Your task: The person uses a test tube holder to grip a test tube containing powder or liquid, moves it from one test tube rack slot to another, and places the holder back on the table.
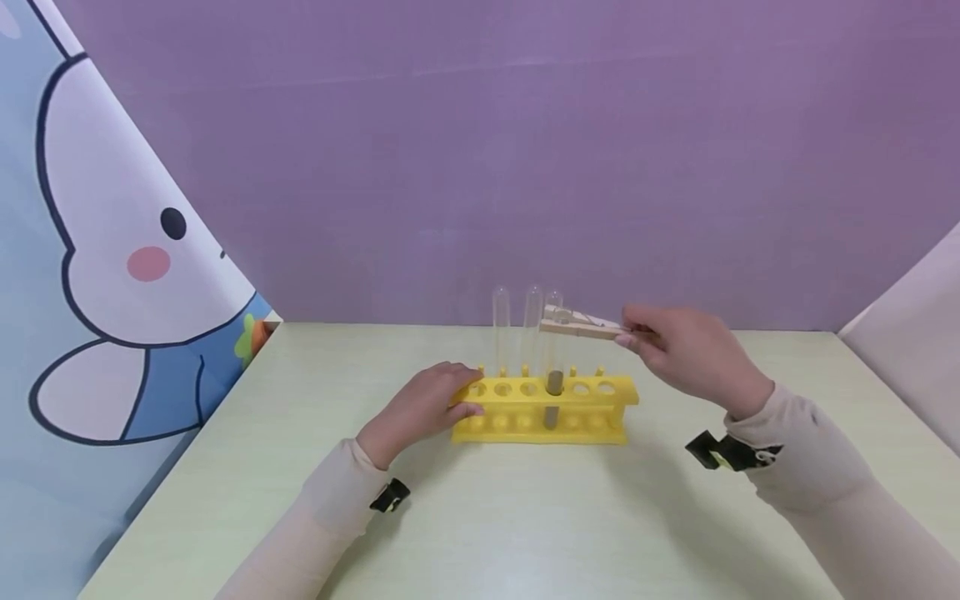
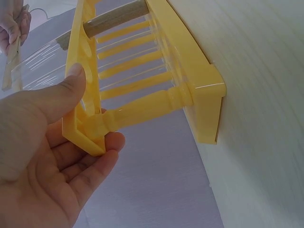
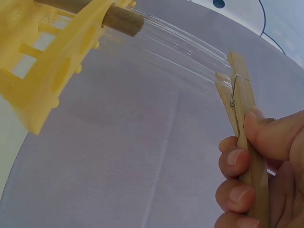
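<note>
My left hand [image 1: 425,408] grips the left end of a yellow test tube rack [image 1: 543,437]. In the left wrist view the thumb presses on its upper plate while the fingers curl round the other side. With my right hand [image 1: 693,354] I hold a wooden test tube clamp [image 3: 247,95] by its handle, thumb against curled fingers. Between the clamp's jaws is the upper end of a clear test tube [image 3: 175,42]. That tube stands in a hole of the rack, its lower part filled with a brown material [image 3: 126,20]; what the material is, I cannot tell.
Further clear test tubes [image 1: 501,329] stand with rounded ends up at the rack's back row of pegs [image 1: 600,372]. The pale tabletop [image 1: 487,517] reaches a purple backdrop [image 1: 450,167]. On the left hangs a blue cartoon-printed sheet [image 1: 45,492].
</note>
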A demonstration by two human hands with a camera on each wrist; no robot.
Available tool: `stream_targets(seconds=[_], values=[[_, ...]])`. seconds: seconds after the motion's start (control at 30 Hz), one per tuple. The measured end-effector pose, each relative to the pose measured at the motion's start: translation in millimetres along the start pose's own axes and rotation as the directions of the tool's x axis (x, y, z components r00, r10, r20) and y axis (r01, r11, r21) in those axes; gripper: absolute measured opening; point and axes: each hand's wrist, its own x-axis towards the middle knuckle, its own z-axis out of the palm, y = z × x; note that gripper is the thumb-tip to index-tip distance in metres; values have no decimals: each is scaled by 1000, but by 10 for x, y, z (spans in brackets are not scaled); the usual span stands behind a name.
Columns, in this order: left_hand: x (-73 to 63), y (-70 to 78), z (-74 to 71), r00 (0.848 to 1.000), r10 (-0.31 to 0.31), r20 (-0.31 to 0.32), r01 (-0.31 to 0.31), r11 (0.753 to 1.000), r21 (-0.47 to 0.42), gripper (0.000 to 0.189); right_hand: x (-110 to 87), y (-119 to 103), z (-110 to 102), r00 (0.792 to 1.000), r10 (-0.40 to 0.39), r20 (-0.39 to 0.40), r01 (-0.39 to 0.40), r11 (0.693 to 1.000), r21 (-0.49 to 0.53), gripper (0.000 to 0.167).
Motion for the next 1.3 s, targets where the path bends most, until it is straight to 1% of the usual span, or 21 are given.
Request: stream_targets(seconds=[0.13, 0.37, 0.5, 0.63, 0.8, 1.13, 1.3], values=[[10, -14, 9, 1000, -9, 3, 9, 1000, -3, 52, 7, -14, -39, 1000, -3, -6, 3, 1000, 10, 21], [12, -8, 15, 1000, -24, 9, 24, 1000, -8, 52, 17, -27, -99, 998, -19, -64, 19, 1000, -2, 19], [15, 0, 11, 1000, -24, 7, 24, 1000, -14, 52, 0, -4, -106, 997, -7, -79, 7, 1000, -3, 18], [19, 2, 11, 1000, -22, 6, 22, 1000, -8, 53, -29, 34, -99, 995, 6, -98, -6, 1000, 6, 18], [13, -5, 13, 1000, -25, 13, 25, 1000, -6, 53, -62, 77, -78, 992, 3, -130, -2, 1000, 8, 18], [-4, 13, -5, 1000, -28, 11, 28, 999, -21, 51, -173, 181, -28, 985, 18, -172, -18, 1000, 1, 16], [2, 7, 5, 1000, -25, 7, 25, 999, -20, 52, -245, 247, -2, 985, 43, -169, -41, 999, 11, 14]])
